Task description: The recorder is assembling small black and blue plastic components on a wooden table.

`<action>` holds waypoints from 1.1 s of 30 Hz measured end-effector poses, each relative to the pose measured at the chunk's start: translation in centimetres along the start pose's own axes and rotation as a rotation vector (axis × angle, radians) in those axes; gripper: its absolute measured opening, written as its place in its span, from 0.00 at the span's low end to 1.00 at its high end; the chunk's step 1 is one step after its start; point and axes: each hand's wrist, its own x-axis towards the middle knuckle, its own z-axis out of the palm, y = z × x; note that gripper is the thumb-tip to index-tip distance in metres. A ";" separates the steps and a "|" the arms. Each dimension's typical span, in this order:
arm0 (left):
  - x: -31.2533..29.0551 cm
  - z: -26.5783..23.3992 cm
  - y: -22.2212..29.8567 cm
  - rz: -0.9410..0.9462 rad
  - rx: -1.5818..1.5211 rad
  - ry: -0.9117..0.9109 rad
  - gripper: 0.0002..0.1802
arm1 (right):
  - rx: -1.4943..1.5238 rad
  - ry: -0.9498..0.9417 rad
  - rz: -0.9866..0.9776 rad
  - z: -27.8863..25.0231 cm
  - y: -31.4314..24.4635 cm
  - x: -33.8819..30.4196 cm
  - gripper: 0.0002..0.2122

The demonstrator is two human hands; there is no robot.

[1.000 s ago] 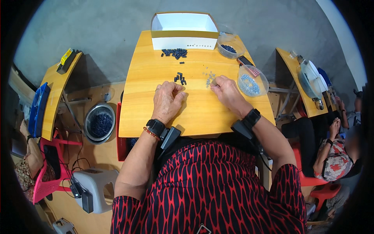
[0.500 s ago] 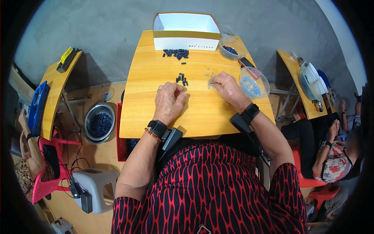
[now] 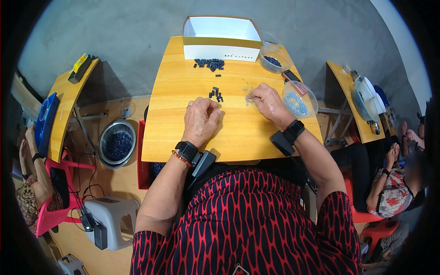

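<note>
Tub (image 3: 313, 101) of small pieces (image 3: 294, 104) at the table's (image 3: 172, 105) right edge, just beside the right hand (image 3: 271, 106).
Its fingertips pinch close over silver bits (image 3: 248, 89), inward of that edge; the left hand (image 3: 200, 120) curls between black cylinders (image 3: 216, 95) and the front edge. Whether either grasps anything, I cannot tell. An outward wrist swing could tip the tub off.

Small dark lettering (image 3: 239, 57) marks the white box (image 3: 201, 52).

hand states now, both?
Left hand: curled; can't tell if it holds anything.
Right hand: pinching down at small silver pieces; can't tell whether one's held.
</note>
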 end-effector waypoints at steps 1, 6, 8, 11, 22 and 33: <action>0.0 -0.1 0.0 -0.001 0.001 0.002 0.09 | 0.001 -0.001 -0.002 0.0 -0.1 0.1 0.08; -0.1 0.0 0.2 0.025 0.016 0.010 0.08 | 0.090 -0.007 0.075 -0.7 -1.1 0.3 0.10; 0.0 -0.1 0.3 0.024 0.011 0.011 0.07 | 0.049 -0.030 0.044 -0.8 -1.2 0.4 0.10; 0.0 0.1 0.1 0.025 0.008 0.009 0.07 | -0.009 -0.064 0.017 -0.6 -1.4 0.6 0.11; 0.0 -0.1 0.5 0.024 0.029 0.006 0.08 | 0.275 -0.056 0.139 -0.8 0.1 1.2 0.10; 0.0 0.0 0.1 0.024 0.014 0.011 0.07 | 0.140 -0.016 0.086 -0.7 -0.7 1.6 0.08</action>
